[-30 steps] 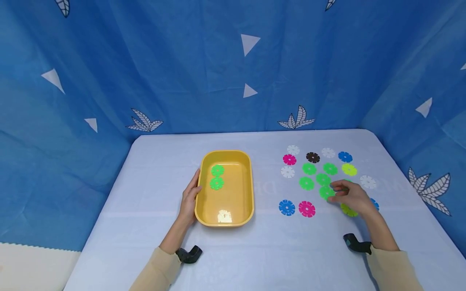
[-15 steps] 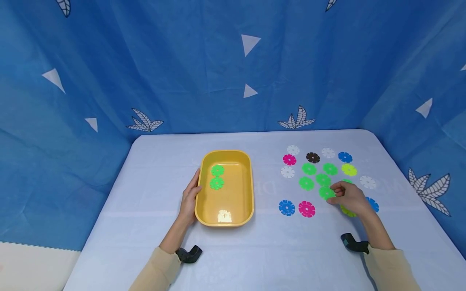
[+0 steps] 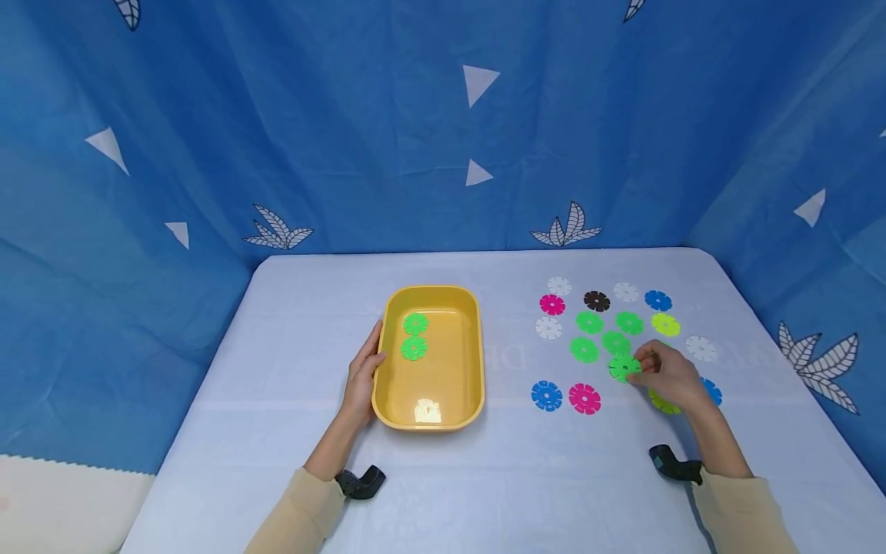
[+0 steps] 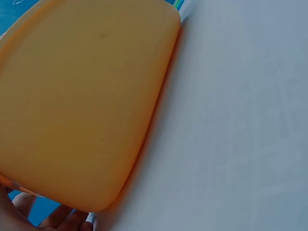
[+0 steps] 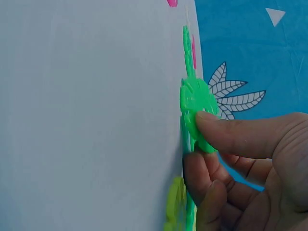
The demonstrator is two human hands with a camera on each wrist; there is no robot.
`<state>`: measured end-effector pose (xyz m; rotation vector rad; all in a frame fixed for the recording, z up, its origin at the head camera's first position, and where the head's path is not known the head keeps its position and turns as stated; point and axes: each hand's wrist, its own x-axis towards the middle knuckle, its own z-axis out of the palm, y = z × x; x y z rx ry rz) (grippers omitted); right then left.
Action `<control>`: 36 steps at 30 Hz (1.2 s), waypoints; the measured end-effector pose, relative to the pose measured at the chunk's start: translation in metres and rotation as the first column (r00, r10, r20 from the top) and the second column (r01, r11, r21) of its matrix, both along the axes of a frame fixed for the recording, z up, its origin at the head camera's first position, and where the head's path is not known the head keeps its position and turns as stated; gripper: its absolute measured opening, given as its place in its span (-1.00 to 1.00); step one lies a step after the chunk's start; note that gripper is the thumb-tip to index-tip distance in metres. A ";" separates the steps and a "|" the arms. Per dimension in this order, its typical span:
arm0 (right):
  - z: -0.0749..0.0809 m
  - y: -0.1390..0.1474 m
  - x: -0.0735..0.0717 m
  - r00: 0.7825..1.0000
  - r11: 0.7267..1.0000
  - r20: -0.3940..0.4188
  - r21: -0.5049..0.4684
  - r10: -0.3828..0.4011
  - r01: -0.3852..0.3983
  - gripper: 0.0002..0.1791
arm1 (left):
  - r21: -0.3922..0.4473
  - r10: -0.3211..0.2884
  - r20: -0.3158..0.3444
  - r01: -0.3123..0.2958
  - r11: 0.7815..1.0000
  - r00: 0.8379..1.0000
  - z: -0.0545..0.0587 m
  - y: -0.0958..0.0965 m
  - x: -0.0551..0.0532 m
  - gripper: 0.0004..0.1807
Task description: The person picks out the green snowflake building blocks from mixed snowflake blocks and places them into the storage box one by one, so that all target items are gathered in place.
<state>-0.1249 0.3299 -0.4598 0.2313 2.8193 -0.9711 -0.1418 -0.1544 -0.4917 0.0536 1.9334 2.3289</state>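
Note:
My left hand (image 3: 359, 388) grips the left side of a yellow plastic tray (image 3: 471, 412), with the thumb over its rim and the other fingers outside. Two green notched discs (image 3: 415, 336) lie inside the tray, toward its far left. On the right, my right hand (image 3: 671, 377) pinches a green notched disc (image 3: 623, 368) at its edge between thumb and fingers. The right wrist view shows that green disc (image 5: 199, 98) tilted up, the thumb pressed on its face. Several more green discs (image 3: 615, 342) lie just beyond it. The left wrist view is mostly the tray's outer wall (image 4: 91, 96).
Around the green discs lie blue (image 3: 547, 395), pink (image 3: 584, 398), white (image 3: 701, 348), brown (image 3: 597, 301) and yellow-green (image 3: 665, 324) discs. A yellow-green disc (image 3: 663, 402) and a blue one are partly hidden by my right hand. A blue curtain (image 3: 388, 154) hangs behind the white table (image 3: 512, 477).
My right hand has closed on the nearest green disc and tilted it up slightly off the cloth. The left hand and tray stay in place.

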 end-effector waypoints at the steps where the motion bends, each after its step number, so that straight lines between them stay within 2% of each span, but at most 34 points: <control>1: 0.001 0.000 0.000 1.000 1.000 -0.010 0.000 0.000 0.000 -0.66 | 0.000 -0.002 -0.003 0.002 1.000 1.000 0.000 0.000 0.000 -0.36; 5: 0.006 0.001 0.001 1.000 1.000 -0.020 -0.025 -0.017 0.017 -0.71 | -0.001 -0.004 -0.010 0.004 1.000 1.000 0.000 0.000 0.000 -0.36; 12: 0.018 -0.001 -0.002 0.997 0.993 -0.024 -0.093 -0.076 0.074 -0.64 | 0.004 -0.007 -0.022 0.007 1.000 1.000 0.000 -0.001 0.000 -0.35; 19: 0.025 -0.018 -0.006 0.997 0.979 -0.067 -0.203 -0.025 0.011 -0.58 | 0.001 -0.005 -0.024 0.005 1.000 1.000 -0.001 -0.001 0.000 -0.36; 27: 0.033 -0.067 -0.022 0.998 0.947 -0.047 -0.314 0.048 -0.061 -0.59 | 0.000 -0.007 -0.037 0.007 1.000 0.999 -0.004 -0.001 0.000 -0.36; 36: 0.061 -0.149 -0.042 0.979 0.896 -0.117 -0.395 0.169 -0.202 -0.70 | 0.003 -0.009 -0.034 0.009 1.000 0.999 -0.003 -0.001 0.000 -0.36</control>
